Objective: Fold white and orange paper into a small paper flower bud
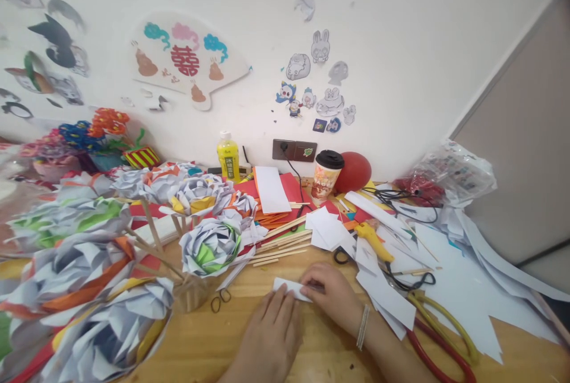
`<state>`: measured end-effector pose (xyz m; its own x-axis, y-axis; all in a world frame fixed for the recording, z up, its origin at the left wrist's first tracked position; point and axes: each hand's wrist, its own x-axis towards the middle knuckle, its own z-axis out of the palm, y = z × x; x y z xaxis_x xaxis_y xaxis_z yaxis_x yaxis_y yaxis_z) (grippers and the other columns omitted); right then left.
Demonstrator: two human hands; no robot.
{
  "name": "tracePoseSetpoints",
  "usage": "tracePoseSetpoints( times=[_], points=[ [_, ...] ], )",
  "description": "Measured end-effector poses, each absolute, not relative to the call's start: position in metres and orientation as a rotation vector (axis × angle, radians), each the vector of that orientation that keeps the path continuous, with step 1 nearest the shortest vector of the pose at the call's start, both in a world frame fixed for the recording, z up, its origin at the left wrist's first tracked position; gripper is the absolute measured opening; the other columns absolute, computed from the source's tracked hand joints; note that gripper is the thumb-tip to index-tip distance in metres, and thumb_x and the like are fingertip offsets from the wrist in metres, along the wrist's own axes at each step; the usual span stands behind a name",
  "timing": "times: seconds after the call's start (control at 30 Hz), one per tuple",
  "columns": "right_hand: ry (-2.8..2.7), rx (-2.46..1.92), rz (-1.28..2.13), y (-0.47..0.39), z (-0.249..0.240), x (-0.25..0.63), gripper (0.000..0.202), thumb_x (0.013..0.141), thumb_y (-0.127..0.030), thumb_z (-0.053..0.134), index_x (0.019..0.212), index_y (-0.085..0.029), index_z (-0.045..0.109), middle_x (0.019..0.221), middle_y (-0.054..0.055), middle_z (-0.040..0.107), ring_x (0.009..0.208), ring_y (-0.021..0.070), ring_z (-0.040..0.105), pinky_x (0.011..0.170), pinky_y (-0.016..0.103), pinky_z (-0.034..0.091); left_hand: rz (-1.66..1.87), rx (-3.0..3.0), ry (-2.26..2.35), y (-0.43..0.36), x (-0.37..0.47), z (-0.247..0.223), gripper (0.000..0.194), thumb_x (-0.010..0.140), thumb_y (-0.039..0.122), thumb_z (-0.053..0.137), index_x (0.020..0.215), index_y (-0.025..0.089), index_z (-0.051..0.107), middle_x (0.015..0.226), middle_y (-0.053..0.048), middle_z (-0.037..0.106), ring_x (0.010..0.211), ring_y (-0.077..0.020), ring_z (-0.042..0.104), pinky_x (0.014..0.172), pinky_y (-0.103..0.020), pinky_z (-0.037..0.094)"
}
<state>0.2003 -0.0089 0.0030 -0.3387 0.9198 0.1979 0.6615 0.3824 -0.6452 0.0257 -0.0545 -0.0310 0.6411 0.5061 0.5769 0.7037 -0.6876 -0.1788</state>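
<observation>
1. The white paper strip (288, 285) lies on the wooden table (323, 347), in front of the person and between the two hands; bare wood around it probably gives the fingers a firm, flat surface to press against.
2. The left hand (274, 329) lies palm down, fingers extended and close together, not curled round anything; their tips rest on the strip's near edge, seemingly to keep it from sliding.
3. The right hand (333, 297) is bent inward, thumb and forefinger nearly closed at the strip's right end; they appear to pinch it, perhaps to guide the edge while the other hand steadies; the exact contact is partly hidden.
4. Loose white sheets (329, 228) and thin wooden sticks (280, 246) lie just beyond the hands, likely for easy reach; the yellow glue gun (374, 241) and large scissors (439, 335) lie to the right, apart from the strip.
5. Paper flowers (211, 246) crowd the left side; some wooden stems stand in a clear container (191, 295), which presumably props them up.
</observation>
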Motion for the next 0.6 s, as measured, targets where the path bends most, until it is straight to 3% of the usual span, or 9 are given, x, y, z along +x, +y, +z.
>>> tracePoseSetpoints(
  times=[0.6],
  points=[
    [-2.171, -1.357, 0.399, -0.0174, -0.0051, 0.1908, 0.014, 0.079, -0.008, 0.053, 0.073, -0.018, 0.060, 0.077, 0.003, 0.061, 0.075, 0.0177, 0.054, 0.070, 0.030, 0.043, -0.515, -2.572, -1.119, -0.0539, 0.0262, -0.0313, 0.039, 0.086, 0.035, 0.039, 0.114, 0.013, 0.055, 0.120, -0.010, 0.058, 0.114, -0.0271, 0.048, 0.091, -0.041, 0.034]
  ],
)
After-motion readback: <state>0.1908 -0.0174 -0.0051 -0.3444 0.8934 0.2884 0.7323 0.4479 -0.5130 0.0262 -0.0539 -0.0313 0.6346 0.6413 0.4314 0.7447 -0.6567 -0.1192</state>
